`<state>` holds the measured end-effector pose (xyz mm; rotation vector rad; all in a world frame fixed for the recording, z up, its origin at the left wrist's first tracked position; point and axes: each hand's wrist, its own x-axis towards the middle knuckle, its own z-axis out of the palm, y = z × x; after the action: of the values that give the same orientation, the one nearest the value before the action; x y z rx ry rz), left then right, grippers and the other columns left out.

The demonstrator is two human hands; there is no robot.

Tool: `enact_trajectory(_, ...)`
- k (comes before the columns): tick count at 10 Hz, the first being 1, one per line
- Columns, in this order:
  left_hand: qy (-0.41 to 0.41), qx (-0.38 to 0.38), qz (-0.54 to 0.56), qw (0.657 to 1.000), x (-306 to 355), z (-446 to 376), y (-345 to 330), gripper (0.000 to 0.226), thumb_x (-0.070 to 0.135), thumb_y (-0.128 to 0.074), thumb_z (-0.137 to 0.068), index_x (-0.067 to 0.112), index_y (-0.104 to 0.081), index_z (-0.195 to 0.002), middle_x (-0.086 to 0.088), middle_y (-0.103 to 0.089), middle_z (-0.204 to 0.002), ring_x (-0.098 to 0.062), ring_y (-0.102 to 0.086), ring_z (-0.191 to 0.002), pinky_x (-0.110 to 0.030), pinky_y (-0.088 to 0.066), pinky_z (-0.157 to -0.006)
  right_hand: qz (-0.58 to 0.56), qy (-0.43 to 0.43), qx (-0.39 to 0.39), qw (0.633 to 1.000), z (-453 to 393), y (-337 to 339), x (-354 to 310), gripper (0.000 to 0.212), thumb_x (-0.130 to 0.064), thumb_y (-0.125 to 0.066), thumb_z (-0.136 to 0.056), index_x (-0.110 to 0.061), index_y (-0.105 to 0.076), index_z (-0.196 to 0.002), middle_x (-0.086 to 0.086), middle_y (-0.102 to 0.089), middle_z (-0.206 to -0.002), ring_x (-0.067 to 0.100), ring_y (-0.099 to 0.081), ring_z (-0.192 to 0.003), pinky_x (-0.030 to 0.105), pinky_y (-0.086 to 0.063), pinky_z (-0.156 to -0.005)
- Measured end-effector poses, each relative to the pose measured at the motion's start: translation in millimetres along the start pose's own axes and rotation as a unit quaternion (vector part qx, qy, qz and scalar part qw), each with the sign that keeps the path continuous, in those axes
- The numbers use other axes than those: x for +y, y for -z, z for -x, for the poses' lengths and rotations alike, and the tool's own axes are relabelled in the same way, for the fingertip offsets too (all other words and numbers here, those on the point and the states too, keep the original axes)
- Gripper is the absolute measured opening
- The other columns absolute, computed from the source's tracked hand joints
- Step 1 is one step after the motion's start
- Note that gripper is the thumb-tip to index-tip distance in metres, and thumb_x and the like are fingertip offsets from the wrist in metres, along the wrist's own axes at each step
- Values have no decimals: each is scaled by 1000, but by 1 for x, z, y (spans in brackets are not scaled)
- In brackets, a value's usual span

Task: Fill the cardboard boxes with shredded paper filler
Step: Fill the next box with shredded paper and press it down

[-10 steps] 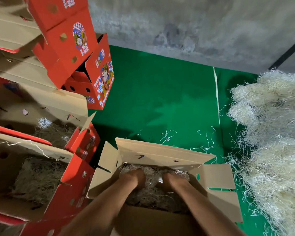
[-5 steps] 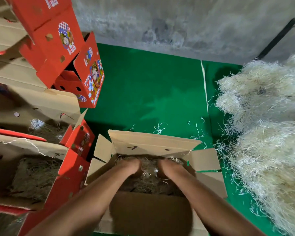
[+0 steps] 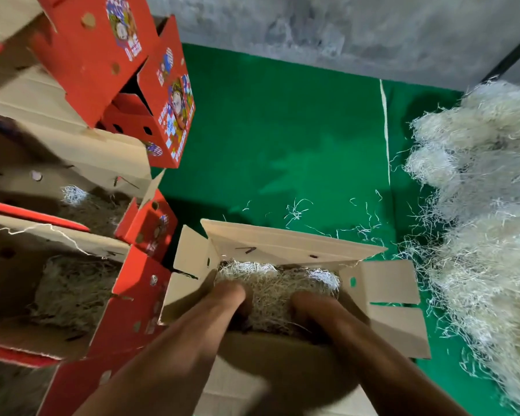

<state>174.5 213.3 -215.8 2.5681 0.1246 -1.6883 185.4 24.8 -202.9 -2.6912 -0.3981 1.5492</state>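
The open box sits on the green mat right in front of the person, flaps folded outward, with filler packed across its bottom. Both forearms reach down into it from the near edge, side by side with a gap of filler between them. The left hand is pushed down into the filler near the box's left wall; the right hand is sunk into it toward the right side. The fingers of both are buried or turned under, so whether they grip the filler or press it flat cannot be told.

To the left stand two other open boxes, red outside, each holding filler. Above them more red boxes are stacked at a tilt. On the right edge of the mat lies a large pale heap of loose filler, with stray strands scattered between it and the box. A grey wall rises behind the mat.
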Motion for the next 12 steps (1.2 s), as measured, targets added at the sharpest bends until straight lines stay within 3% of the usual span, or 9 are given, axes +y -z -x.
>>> enact_trajectory(2, 22, 6, 36, 999, -2, 9, 5, 40, 28, -48, -103, 10, -54, -138, -11, -53, -143, -26, -51, -131, -30, -41, -98, 31, 16, 22, 999, 10, 2, -5, 31, -15, -59, -95, -6, -66, -125, 15, -62, -134, 31, -59, -124, 39, -45, -103)
enact_trajectory(3, 12, 27, -1, 1000, 6, 26, 9, 38, 19, -53, -99, 8, -59, -135, -11, -58, -139, -26, -56, -128, -31, -46, -94, 17, 16, 13, 1000, 20, 5, -6, 32, -15, -58, -97, -4, -64, -126, 15, -62, -134, 29, -61, -121, 33, -46, -95)
enact_trajectory(4, 7, 79, 90, 993, 20, 40, 18, 41, 22, -52, -101, 2, -55, -138, -15, -53, -144, -32, -52, -131, -38, -44, -107, 21, -7, 19, 1000, 29, 22, -13, 37, -26, -56, -99, -10, -60, -132, 13, -58, -138, 30, -58, -122, 33, -46, -102)
enact_trajectory(5, 21, 123, 136, 983, 41, 61, 37, 39, 19, -51, -102, -1, -54, -135, -18, -54, -137, -35, -55, -124, -42, -45, -107, 68, -70, 113, 989, 32, 39, -16, 40, -17, -60, -98, -11, -57, -137, 14, -58, -139, 31, -57, -125, 40, -48, -104)
enact_trajectory(6, -8, 197, 75, 978, 38, 52, 43, 25, 6, -49, -96, 3, -65, -115, -15, -67, -116, -31, -65, -102, -43, -53, -94, 80, -89, 167, 979, 30, 44, -11, 38, -16, -61, -96, -14, -59, -134, 12, -61, -134, 31, -58, -125, 42, -48, -98)
enact_trajectory(8, 21, 217, 26, 976, 11, 7, 29, 40, 9, -34, -104, 1, -50, -139, -19, -49, -145, -33, -46, -134, -41, -36, -113, 54, -55, 138, 987, 6, 26, 4, 47, -22, -55, -93, -10, -54, -138, 15, -56, -141, 32, -55, -128, 43, -42, -108)
enact_trajectory(9, 29, 170, 21, 985, 14, -6, 23, 64, 27, -53, -98, -4, -29, -149, -24, -33, -152, -38, -31, -141, -45, -25, -116, 91, -59, 128, 986, -5, 20, 5, 65, -37, -58, -90, -5, -44, -145, 18, -50, -145, 33, -49, -133, 45, -36, -112)
enact_trajectory(10, 21, 185, 27, 982, 12, -14, 17, 71, 32, -52, -95, -8, -25, -148, -27, -31, -151, -41, -30, -139, -47, -25, -116, 90, -92, 126, 984, -15, 17, 5, 86, -42, -59, -88, 8, -25, -149, 26, -41, -149, 36, -41, -139, 45, -29, -116)
enact_trajectory(12, 12, 158, 70, 985, 12, 21, 33, 57, 17, -47, -100, -7, -30, -148, -26, -31, -154, -40, -31, -143, -46, -27, -117, 89, -62, 119, 987, 6, 26, 3, 52, -21, -49, -98, 0, -42, -145, 21, -50, -147, 35, -50, -134, 45, -39, -112)
